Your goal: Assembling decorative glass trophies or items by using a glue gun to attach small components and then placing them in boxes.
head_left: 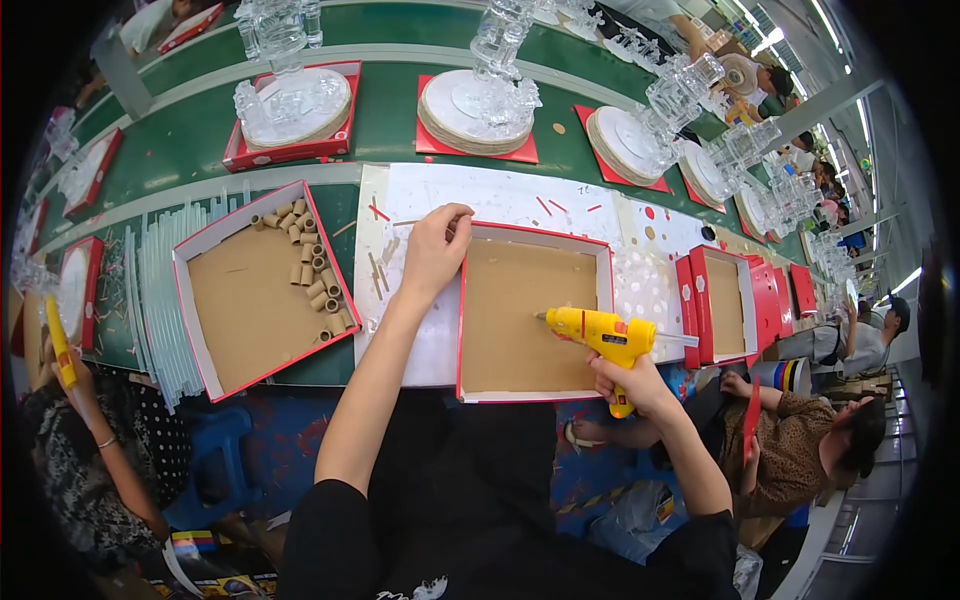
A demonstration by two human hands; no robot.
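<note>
A yellow hot glue gun (603, 335) is gripped in my right hand (632, 385), a clear glue stick (676, 340) jutting from its back. Its nozzle points left over the brown floor of a shallow red-edged cardboard box (495, 340) with white inner walls. My left hand (438, 250) is closed at the box's far left corner, fingers curled against the wall. To the left lies a second shallow box (222, 310), tilted, with several short cardboard tubes (317, 262) gathered along its right side.
Clear glue sticks (160, 300) lie in a row at far left. Red boxes (700, 300) stand at the right. Across the green conveyor (385, 110), clear plastic pieces sit on round boards (478, 110). Co-workers sit on both sides; the left one holds a yellow glue gun (60, 345).
</note>
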